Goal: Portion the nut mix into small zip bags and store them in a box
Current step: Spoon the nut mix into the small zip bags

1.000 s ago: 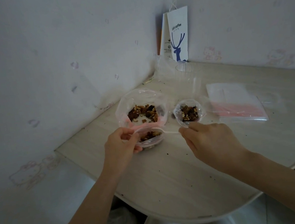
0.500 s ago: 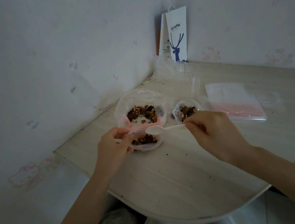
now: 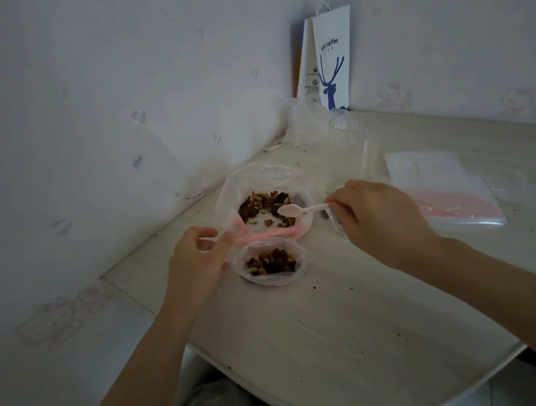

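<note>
The right hand (image 3: pixel 376 220) pinches the tail of a pale plastic spoon (image 3: pixel 304 210) between thumb and fingertips, its bowl hanging over the open large bag (image 3: pixel 257 179) and looking empty. The spoon is light and a little springy, so I judge a grip near the end gives reach but little force for digging. The left hand (image 3: pixel 199 261) sits with fingers loosely curled at the near left rim of the small zip bag (image 3: pixel 274 281); whether it pinches the film or only touches it cannot be told. That bag stands open on the desk (image 3: pixel 342 322), just in front of the large bag and touching its pink zip strip, with a low heap of nut mix (image 3: pixel 265 208) in each. The film is thin, soft and slippery and would likely slump shut unheld, so the rim beside the zip is the place to take it; the nuts are dry, loose and apt to scatter. 1 more filled bag (image 3: pixel 336 224) peeks from behind the right hand. Further right lies a flat stack of empty zip bags (image 3: pixel 443 188). The desk is pale, smooth and crumb-speckled, set into a dim corner where a paper coffee bag (image 3: pixel 331 60) leans on the wall (image 3: pixel 79 108).
</note>
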